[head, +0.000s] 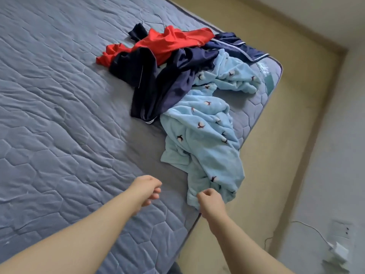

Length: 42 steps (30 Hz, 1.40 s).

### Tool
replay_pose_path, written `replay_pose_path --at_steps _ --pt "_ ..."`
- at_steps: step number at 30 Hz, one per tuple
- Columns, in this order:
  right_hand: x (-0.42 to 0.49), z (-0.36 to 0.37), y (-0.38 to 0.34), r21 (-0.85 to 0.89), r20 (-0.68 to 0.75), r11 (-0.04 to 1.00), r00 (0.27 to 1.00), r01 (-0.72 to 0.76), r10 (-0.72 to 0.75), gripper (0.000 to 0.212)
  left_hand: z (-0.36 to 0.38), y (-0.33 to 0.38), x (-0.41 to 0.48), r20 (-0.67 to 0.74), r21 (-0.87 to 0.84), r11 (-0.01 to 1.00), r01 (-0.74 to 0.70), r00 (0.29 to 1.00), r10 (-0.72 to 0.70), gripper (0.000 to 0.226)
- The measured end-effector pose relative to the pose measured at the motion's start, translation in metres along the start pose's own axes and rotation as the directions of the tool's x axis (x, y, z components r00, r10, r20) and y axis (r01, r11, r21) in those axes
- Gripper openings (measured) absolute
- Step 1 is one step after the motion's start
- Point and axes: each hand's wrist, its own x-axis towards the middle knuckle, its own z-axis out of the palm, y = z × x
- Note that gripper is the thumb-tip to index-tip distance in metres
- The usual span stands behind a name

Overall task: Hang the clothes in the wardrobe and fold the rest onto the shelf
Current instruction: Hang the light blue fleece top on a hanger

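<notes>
Pale blue fleece, printed with small dark bird-like marks, is bunching under my right hand (211, 202); my grip there is pinching shut on the near hem of this fleece garment (203, 135), which is trailing along the bed's (59, 95) right edge. My left hand (147, 189) is hovering just beside it over the quilted blue-grey cover, fingers loosely curled, holding nothing. Farther up the bed, navy garments (158, 82) with white piping are lying tangled over a red garment (169, 42), with a thin wire hanger (152, 17) beyond them. A teal label on the mattress corner (264, 70) is showing, but I cannot read its writing.
</notes>
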Motion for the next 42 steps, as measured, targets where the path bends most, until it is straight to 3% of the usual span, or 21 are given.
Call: replay_pose_path --at_steps 3,6,9,11,14,17,19,20,22,24,26,29,31,33,35,38,42 --pt "0.067 -0.016 -0.027 -0.382 -0.063 0.912 0.981 0.149 -0.186 0.012 0.019 0.028 0.057 -0.051 0.084 0.995 -0.06 0.997 0.064 0.019" --pt "0.119 -0.022 -0.048 -0.618 -0.19 0.767 0.914 0.173 -0.359 0.054 0.039 0.04 0.099 -0.036 0.183 0.979 -0.091 0.994 0.099 0.017" --pt "0.162 -0.025 -0.058 -0.729 -0.184 0.669 0.9 0.145 -0.396 0.079 0.058 0.043 0.128 0.001 0.198 0.977 -0.082 0.997 0.083 0.016" --pt "0.185 -0.026 -0.059 -0.734 -0.152 0.663 0.917 0.146 -0.37 0.062 0.067 0.042 0.141 0.026 0.149 0.987 -0.062 0.998 0.059 0.015" --pt "0.195 -0.022 -0.057 -0.65 -0.059 0.703 0.904 0.287 -0.424 0.01 0.067 0.034 0.152 0.02 0.052 0.997 -0.063 0.998 0.062 0.009" --pt "0.177 -0.008 -0.046 -0.337 0.121 0.825 0.89 0.453 -0.439 0.016 0.063 0.022 0.157 0.027 -0.174 0.982 -0.07 0.997 0.076 0.038" --pt "0.151 0.0 -0.033 -0.065 0.357 0.918 0.868 0.392 -0.345 0.006 0.066 0.024 0.15 0.114 -0.383 0.923 -0.026 0.991 0.076 0.06" --pt "0.138 0.005 -0.025 0.013 0.464 0.942 0.832 0.337 -0.304 0.018 0.068 0.026 0.144 0.152 -0.412 0.911 -0.005 0.986 0.074 0.069" --pt "0.12 0.012 -0.006 0.046 0.616 0.963 0.751 0.266 -0.237 0.039 0.071 0.025 0.132 0.144 -0.357 0.934 -0.002 0.988 0.057 0.078" --pt "0.112 0.014 0.005 0.034 0.666 0.978 0.725 0.207 -0.177 0.038 0.064 0.017 0.127 0.038 -0.33 0.944 -0.025 0.998 0.04 0.067" --pt "0.109 0.008 0.008 0.073 0.616 0.99 0.775 0.123 -0.142 0.025 0.053 0.011 0.123 0.013 -0.362 0.932 -0.007 1.0 0.013 0.06" --pt "0.111 0.001 0.0 0.316 0.308 0.948 0.948 -0.025 -0.078 0.014 0.035 0.012 0.109 0.042 -0.329 0.943 -0.055 0.996 0.073 0.053" --pt "0.11 0.0 -0.007 0.428 0.148 0.902 0.989 -0.06 -0.005 0.031 0.029 0.013 0.098 0.065 -0.292 0.951 -0.097 0.991 0.121 0.048" --pt "0.102 0.009 -0.015 0.445 0.18 0.89 0.983 -0.103 0.024 0.062 0.018 0.01 0.084 0.104 -0.246 0.963 -0.107 0.985 0.136 0.047" --pt "0.082 0.028 -0.03 0.444 0.286 0.886 0.958 -0.135 0.003 0.074 0.0 0.002 0.068 0.139 -0.226 0.969 -0.097 0.982 0.13 0.043" --pt "0.04 0.056 -0.056 0.462 0.325 0.882 0.944 -0.098 -0.065 0.058 -0.033 -0.006 0.037 0.201 -0.18 0.978 -0.104 0.97 0.14 0.04" --pt "-0.023 0.081 -0.074 0.419 0.292 0.901 0.923 0.112 -0.251 0.04 -0.095 -0.018 -0.015 0.223 -0.18 0.973 -0.142 0.958 0.181 0.023"
